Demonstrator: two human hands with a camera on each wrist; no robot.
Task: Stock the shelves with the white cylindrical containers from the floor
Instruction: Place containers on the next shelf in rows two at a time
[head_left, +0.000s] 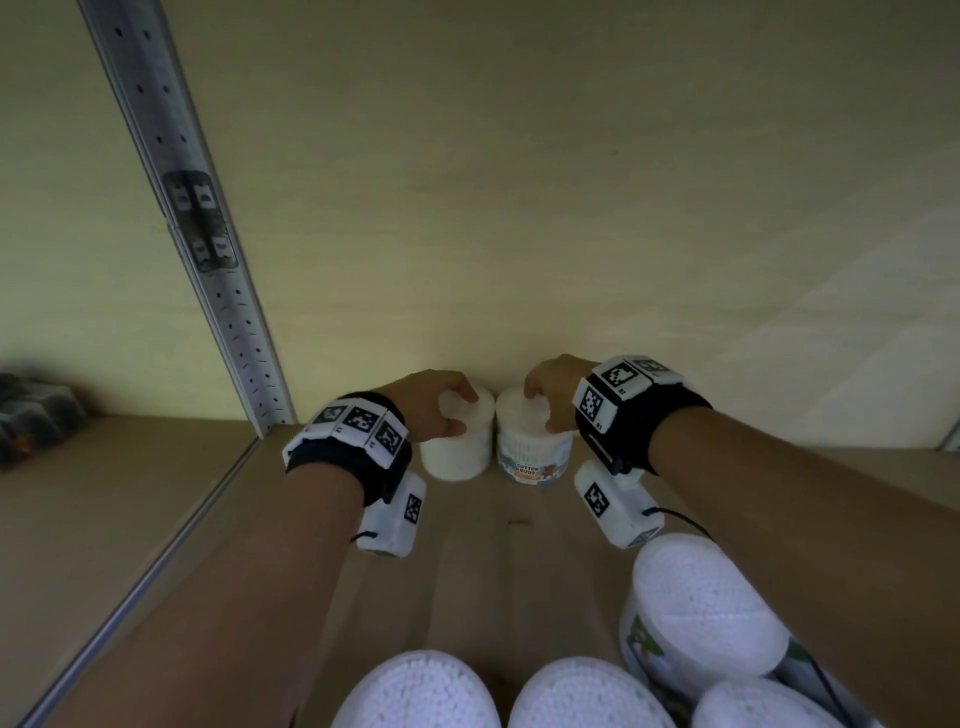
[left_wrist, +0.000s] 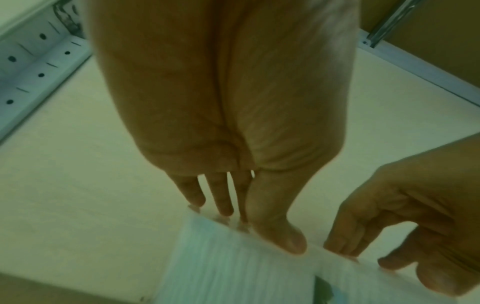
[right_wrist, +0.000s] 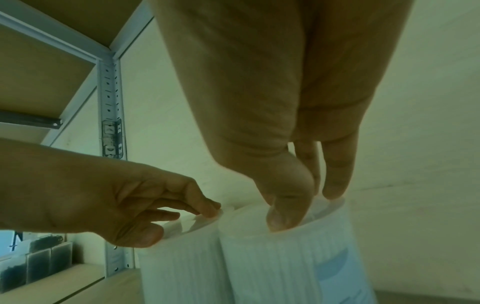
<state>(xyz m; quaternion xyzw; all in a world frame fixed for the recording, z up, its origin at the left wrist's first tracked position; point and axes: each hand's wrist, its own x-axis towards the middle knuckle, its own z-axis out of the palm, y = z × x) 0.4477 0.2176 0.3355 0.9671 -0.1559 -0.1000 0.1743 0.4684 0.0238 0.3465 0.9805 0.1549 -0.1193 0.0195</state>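
Two white cylindrical containers stand side by side at the back of the wooden shelf (head_left: 493, 545), against the wall. My left hand (head_left: 460, 410) grips the top of the plain left container (head_left: 457, 457) from above, thumb in front and fingers behind. My right hand (head_left: 543, 408) grips the top of the right container (head_left: 535, 452), which bears a "Cotton Buds" label. In the left wrist view my left hand (left_wrist: 259, 228) pinches the rim of its container (left_wrist: 233, 267). In the right wrist view my right hand (right_wrist: 309, 205) pinches the right container (right_wrist: 285, 267) beside the left container (right_wrist: 182, 267).
Several more white containers (head_left: 701, 613) stand at the shelf's front, under my forearms. A perforated metal upright (head_left: 208, 260) rises at the left. Beyond it, clear boxes of dark items (head_left: 36, 415) sit on the neighbouring shelf. A bare strip of board lies between front and back containers.
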